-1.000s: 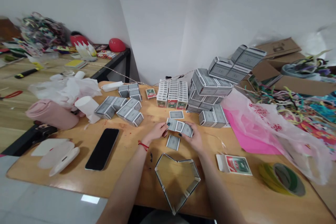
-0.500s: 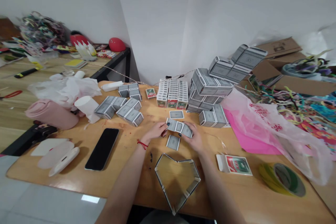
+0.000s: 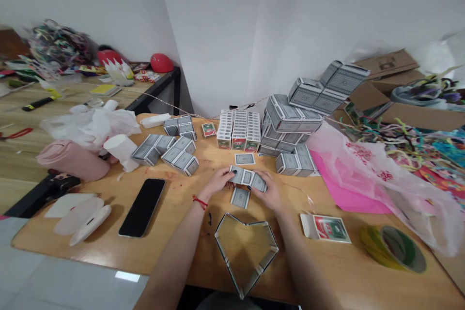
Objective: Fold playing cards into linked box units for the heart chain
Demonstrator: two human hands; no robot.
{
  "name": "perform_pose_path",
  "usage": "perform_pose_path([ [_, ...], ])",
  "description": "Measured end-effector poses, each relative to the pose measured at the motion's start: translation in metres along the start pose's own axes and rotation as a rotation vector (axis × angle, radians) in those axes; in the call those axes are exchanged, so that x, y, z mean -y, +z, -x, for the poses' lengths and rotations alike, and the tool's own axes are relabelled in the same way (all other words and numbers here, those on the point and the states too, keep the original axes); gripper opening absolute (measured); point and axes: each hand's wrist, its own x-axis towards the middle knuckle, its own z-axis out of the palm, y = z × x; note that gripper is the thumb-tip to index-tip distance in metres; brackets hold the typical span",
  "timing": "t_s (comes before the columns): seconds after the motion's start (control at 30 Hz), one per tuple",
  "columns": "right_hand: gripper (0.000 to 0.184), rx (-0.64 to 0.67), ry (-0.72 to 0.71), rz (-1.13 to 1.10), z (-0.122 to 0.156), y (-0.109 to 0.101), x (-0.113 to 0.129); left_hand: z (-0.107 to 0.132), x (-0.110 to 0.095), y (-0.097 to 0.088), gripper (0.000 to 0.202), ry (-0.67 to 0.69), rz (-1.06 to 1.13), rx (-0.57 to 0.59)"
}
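left hand and right hand each pinch one end of a card strip, fingers curled shut on it. the strip sits just above the table, behind a loose card and near the heart frame. likely risk: an uneven pull could crease the strip or part its joined cards, and a loosened pinch could drop it.

No readable text: card strip shows pattern only; card box, pink bag print too blurred.

Craft workroom: stacked card boxes, ribbons
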Motion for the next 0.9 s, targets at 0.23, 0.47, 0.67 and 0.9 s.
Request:
perform_pose_path([
  [0.23,0.051,0.002,0.002,-0.005,0.001,0.005,0.001,-0.012,0.008,0.01,0.023,0.1,-0.155,-0.198],
  [0.47,0.053,0.051,0.001,-0.018,0.001,0.005,0.003,-0.01,0.014,0.009,0.027,0.117,-0.188,-0.202],
  [0.67,0.051,0.05,-0.016,0.011,0.001,0.004,0.001,-0.01,0.016,0.009,0.028,0.122,-0.193,-0.2],
  [0.9,0.051,0.077,0.0,0.026,0.001,0.003,0.0,-0.009,0.013,0.007,0.029,0.105,-0.2,-0.166],
])
